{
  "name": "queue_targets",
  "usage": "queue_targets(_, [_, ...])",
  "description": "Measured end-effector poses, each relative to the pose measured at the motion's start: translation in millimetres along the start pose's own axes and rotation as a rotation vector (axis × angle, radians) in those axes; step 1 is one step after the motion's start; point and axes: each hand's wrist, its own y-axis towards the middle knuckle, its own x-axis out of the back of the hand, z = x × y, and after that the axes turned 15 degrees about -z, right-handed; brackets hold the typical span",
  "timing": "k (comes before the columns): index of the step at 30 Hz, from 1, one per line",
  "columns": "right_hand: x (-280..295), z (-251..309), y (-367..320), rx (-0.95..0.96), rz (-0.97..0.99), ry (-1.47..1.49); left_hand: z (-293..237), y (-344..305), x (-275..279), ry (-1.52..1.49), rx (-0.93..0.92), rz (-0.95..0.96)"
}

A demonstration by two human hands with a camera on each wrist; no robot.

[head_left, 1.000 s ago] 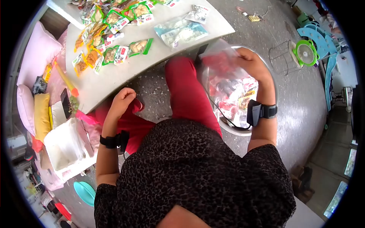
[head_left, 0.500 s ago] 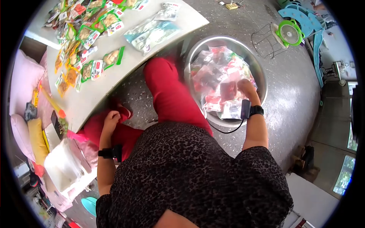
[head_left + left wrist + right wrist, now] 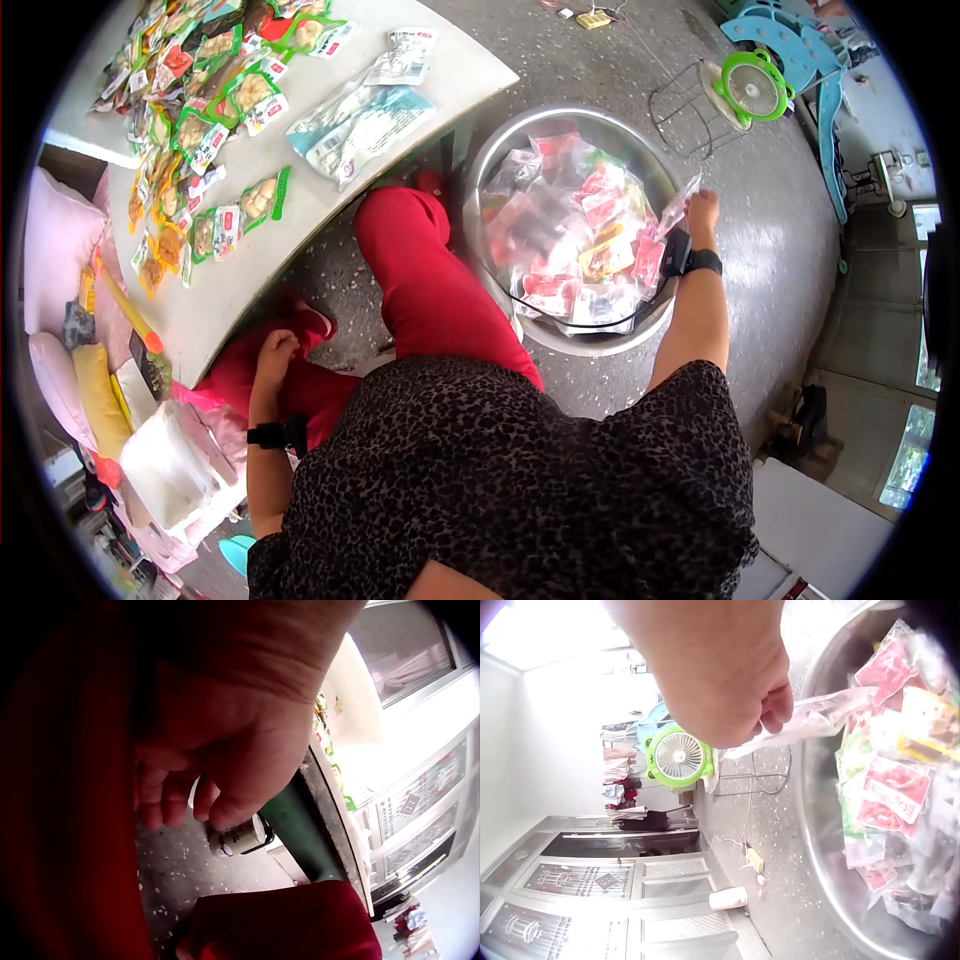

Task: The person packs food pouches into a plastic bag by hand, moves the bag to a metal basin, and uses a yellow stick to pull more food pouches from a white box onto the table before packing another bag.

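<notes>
My right hand (image 3: 703, 212) is just beyond the right rim of a big metal basin (image 3: 478, 180) on the floor. Its curled fingers pinch a clear plastic bag (image 3: 817, 718), which stretches back over the rim toward the pile in the right wrist view. Inside the basin lie many clear packets (image 3: 540, 225) with red, white and yellow printing. By the red-trousered thigh, my left hand (image 3: 275, 355) hangs with loosely curled fingers. The left wrist view shows the left palm and fingers (image 3: 174, 801) holding nothing.
A pale table (image 3: 280, 275) at upper left carries many snack packets (image 3: 200, 140) and blue-white bags (image 3: 365, 125). Beyond the basin stand a wire frame (image 3: 685, 115) and a green fan (image 3: 755, 85). A white tub (image 3: 165, 465) sits at lower left.
From over the basin, my right hand dipped down to the packets, then moved right past the rim with a clear bag. The left hand stays by the thigh. The head view has shifted.
</notes>
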Motion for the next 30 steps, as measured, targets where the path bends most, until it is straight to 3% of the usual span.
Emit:
queue_targets(2, [3.7, 61.4, -18.3, -0.126, -0.031, 0.156, 1.0, -0.1, -0.7, 0.003, 0.009, -0.002])
queue_targets(3, [-23.3, 31.7, -2.7, 0.033, 0.013, 0.142, -1.1, -2.1, -1.7, 0.006, 0.004, -0.011])
queue_targets(5, [-27.5, 62.3, -35.4, -0.216, 0.237, 0.437, -5.2, -4.9, -3.8, 0.009, -0.001, -0.028])
queue_targets(7, [-50.4, 59.5, -68.4, -0.132, 0.382, 0.458, -8.2, -7.4, -4.9, 0.009, -0.001, -0.041])
queue_targets(10, [-81.0, 59.7, -132.0, 0.326, 0.421, 0.526, -13.9, -12.3, -3.1, 0.001, -0.002, -0.035])
queue_targets(12, [-55.4, 112.0, -187.1, 0.069, 0.539, 0.574, -14.6, -15.3, -0.8, -0.063, -0.018, -0.025])
queue_targets(13, [-36.1, 150.0, -209.1, -0.231, 0.611, 0.624, -15.2, -17.1, 1.3, -0.097, -0.026, -0.025])
queue_targets(15, [-17.1, 200.1, -239.8, -0.183, 0.646, 0.552, -25.5, -24.7, 4.3, -0.122, -0.066, -0.050])
queue_targets(19, [-36.4, 235.5, -274.1, 0.171, 0.739, 0.589, -26.1, -31.4, 28.0, -0.157, -0.244, -0.116])
queue_targets(21, [-33.9, 264.3, -297.3, 0.348, 0.746, 0.628, -33.8, -44.5, 46.0, -0.019, -0.536, -0.263])
queue_targets(24, [-31.9, 293.7, -335.1, 0.601, 0.705, 0.666, -34.3, -62.4, 76.3, -0.131, -0.558, -0.447])
queue_targets(25, [-30.0, 302.6, -347.7, 0.817, 0.632, 0.710, -37.7, -74.0, 87.9, -0.164, -0.450, -0.505])
queue_targets(27, [-18.0, 320.4, -376.5, 0.710, 0.760, 0.647, -29.9, -86.6, 111.6, -0.094, -0.552, -0.673])
queue_targets(30, [-31.2, 318.4, -400.2, 0.898, 0.744, 0.600, -28.9, -114.5, 152.6, 0.046, -0.517, -0.917])
